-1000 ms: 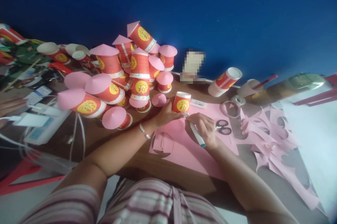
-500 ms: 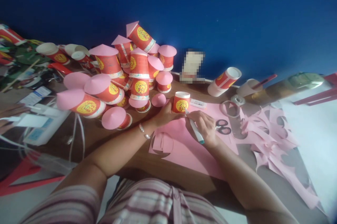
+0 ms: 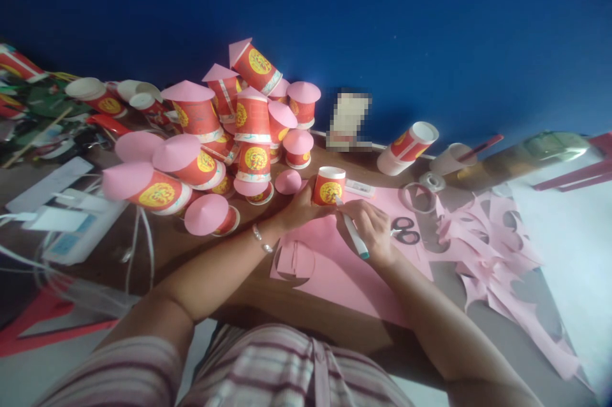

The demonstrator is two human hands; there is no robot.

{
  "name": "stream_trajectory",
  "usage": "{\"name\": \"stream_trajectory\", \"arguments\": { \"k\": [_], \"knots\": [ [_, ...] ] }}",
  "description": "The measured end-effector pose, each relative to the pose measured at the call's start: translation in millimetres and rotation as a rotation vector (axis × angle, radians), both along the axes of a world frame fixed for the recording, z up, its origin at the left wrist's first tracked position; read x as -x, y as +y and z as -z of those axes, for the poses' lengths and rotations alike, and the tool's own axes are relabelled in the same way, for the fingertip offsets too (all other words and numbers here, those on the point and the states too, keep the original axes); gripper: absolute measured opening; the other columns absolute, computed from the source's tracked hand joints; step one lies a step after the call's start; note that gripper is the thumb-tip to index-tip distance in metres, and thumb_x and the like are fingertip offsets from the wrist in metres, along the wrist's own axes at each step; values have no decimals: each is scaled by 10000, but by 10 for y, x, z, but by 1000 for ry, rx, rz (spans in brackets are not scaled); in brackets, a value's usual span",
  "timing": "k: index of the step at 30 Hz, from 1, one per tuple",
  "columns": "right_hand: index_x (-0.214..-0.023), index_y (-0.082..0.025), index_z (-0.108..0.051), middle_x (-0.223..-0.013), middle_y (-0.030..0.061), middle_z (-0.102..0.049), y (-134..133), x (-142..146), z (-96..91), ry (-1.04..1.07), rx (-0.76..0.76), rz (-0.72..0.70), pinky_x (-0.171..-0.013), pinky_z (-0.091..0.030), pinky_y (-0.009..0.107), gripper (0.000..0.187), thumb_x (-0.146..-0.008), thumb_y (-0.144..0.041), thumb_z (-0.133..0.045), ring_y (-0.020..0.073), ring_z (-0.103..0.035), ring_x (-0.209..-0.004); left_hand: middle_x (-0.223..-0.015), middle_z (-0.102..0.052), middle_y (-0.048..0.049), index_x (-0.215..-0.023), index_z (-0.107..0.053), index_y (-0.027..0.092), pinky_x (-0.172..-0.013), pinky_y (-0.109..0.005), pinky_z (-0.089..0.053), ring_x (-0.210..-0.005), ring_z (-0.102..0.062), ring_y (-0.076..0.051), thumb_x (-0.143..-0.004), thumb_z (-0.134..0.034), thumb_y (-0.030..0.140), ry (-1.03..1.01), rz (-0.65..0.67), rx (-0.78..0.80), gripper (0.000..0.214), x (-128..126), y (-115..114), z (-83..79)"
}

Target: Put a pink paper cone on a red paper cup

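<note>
Your left hand (image 3: 302, 206) is curled against the lower left side of the red cup (image 3: 329, 187), upright at the far edge of the pink sheet (image 3: 335, 260) on the counter (image 3: 258, 289), while your right hand (image 3: 373, 228) pinches a white marker (image 3: 354, 235), tip by the cup's lower right edge.

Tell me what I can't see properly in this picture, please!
All in the head view:
Red cup: its lower left side is hidden by the left hand.
Scissors: blades mostly hidden by the right hand.
Pen: tip too small and blurry to tell if it touches.
Pale object: covered by pixel squares.
Top-left red item: cut off by the picture's left edge.
</note>
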State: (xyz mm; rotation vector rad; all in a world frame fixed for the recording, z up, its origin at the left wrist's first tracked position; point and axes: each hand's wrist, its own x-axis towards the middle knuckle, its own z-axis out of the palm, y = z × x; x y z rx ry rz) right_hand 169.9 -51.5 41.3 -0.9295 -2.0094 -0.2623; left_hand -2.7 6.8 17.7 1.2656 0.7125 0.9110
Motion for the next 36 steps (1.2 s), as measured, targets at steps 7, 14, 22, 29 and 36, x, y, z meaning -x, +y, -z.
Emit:
{"name": "stream_trajectory", "arguments": {
  "k": [7, 14, 22, 29, 36],
  "knots": [
    [-1026, -199, -588, -761, 26, -677, 5, -4, 4, -3, -24, 40, -590, -527, 265, 182, -900, -75, -632, 155, -648, -638, -1047, -624, -73, -1115, -622, 172, -851, -381, -523, -987, -602, -239, -659, -892, 565, 35, -26, -2, 660, 1, -2, -8],
    [-999, -192, -601, -730, 14, -663, -21, -16, -8, 6, -36, 18, -560, -493, 272, 187, -870, -67, -651, 155, -623, -597, -1042, -626, -65, -1157, -610, 184, -862, -390, -525, -990, -605, -237, -690, -879, 541, 32, -2, 2, 646, 8, -8, -5],
    [-1061, -189, -592, -786, 40, -692, -4, 5, -18, 6, -35, 6, -596, -540, 277, 205, -898, -77, -649, 164, -656, -647, -1107, -621, -99, -1105, -581, 161, -866, -404, -530, -1042, -609, -266, -715, -869, 504, 66, 7, -30, 594, 29, 2, 6],
    [-1064, -159, -635, -796, 57, -696, 11, -1, -2, 22, -4, -26, -613, -546, 294, 217, -879, -52, -667, 185, -678, -677, -1148, -599, -94, -1178, -556, 204, -885, -431, -534, -1079, -595, -284, -739, -855, 440, 52, -15, -69, 581, 17, -6, 7],
    [-1038, -181, -598, -772, 43, -688, 18, -6, 14, 4, -24, 35, -588, -531, 283, 194, -893, -60, -640, 178, -671, -662, -1103, -606, -81, -1190, -569, 183, -857, -394, -540, -1018, -601, -242, -710, -884, 467, -1, -17, -80, 641, 1, 18, 38]
  ]
}}
